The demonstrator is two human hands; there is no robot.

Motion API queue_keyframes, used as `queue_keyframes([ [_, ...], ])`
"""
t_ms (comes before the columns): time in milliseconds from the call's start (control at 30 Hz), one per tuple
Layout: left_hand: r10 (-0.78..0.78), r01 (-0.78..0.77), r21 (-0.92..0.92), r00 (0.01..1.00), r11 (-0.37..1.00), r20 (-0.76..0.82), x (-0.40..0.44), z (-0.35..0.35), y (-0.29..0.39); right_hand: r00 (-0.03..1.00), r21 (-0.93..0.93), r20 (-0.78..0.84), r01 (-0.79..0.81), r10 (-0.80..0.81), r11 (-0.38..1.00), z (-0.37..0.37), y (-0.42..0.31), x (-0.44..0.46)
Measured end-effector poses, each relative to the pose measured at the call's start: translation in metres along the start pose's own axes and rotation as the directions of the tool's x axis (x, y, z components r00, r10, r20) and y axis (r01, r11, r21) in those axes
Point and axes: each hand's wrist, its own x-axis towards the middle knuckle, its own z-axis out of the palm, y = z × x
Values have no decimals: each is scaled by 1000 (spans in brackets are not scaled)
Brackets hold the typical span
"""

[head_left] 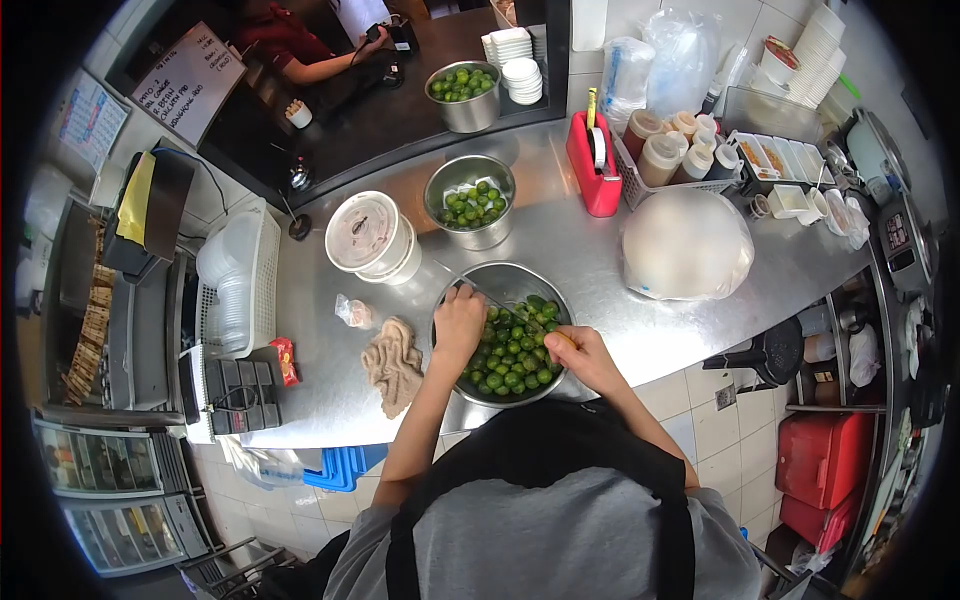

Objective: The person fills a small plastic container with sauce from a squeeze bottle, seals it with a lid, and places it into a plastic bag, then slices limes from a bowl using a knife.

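Observation:
A wide steel bowl [562, 285] full of small green limes [515, 352] stands at the counter's front edge, before my body. My right hand [590, 362] is closed around the yellow-brown handle of a knife [567, 340] at the bowl's right side. The knife's thin blade appears to slant up and left across the limes. My left hand [460, 322] is over the bowl's left side with its fingers curled in, close to the blade; anything between those fingers is hidden. Behind the bowl sits a smaller steel pot [469, 236] with green limes and something white inside.
Left of the bowl lie a beige cloth [391, 366] and a white lidded tub [372, 240]. At right are a filled plastic bag [688, 245], a red tape dispenser [596, 170] and sauce bottles [660, 160]. Beyond the hatch are another lime pot [466, 105] and a person's arm [320, 70].

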Motion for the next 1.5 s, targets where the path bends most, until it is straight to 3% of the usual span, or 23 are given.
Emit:
queue_keyframes([
  [67,49,-47,22,995,999,-82,3,12,-3,999,1,14,-32,32,999,1,-4,-1],
  [167,74,-76,83,997,994,27,3,21,-2,999,-16,11,-33,33,999,2,-4,0],
  [267,79,-78,74,997,994,-11,4,24,-2,1000,-30,4,-23,23,999,0,-8,-1],
  [367,-14,20,-155,999,988,40,2,3,0,999,-14,9,-40,40,999,0,-8,-2],
  [400,-71,91,-353,995,931,69,0,-10,2,999,-4,9,-49,49,999,-1,-8,-2],
  [467,-163,228,-686,974,690,160,-7,-39,7,999,-6,-3,-42,42,999,-1,-8,-3],
  [533,-180,320,-911,943,260,280,-18,-55,8,999,-27,-23,-27,27,999,1,-8,-3],
  [567,-167,345,-939,926,13,338,-24,-58,8,999,-49,-38,-15,13,999,3,-6,-2],
  [667,-166,387,-819,856,-424,490,-45,-56,4,996,-222,-75,-54,38,973,5,-6,-1],
  [700,-152,370,-800,860,-472,487,-48,-56,5,994,-296,-89,-81,57,952,5,-6,-1],
  [767,-124,336,-753,868,-566,481,-52,-62,11,988,-397,-142,-7,-54,918,5,-12,-3],
  [900,-180,271,-756,872,-597,455,-60,-55,24,927,-567,-125,226,-355,792,6,-19,-3],
  [1000,-187,292,-750,856,-594,481,-58,-59,33,875,-599,-102,326,-473,731,10,-23,-2],
  [1400,-278,190,-807,874,-559,399,-61,-58,46,843,-627,-72,377,-533,682,12,-30,-2],
  [1500,-311,171,-843,877,-510,366,-62,-67,46,901,-601,-42,323,-432,731,1,-28,-1],
])
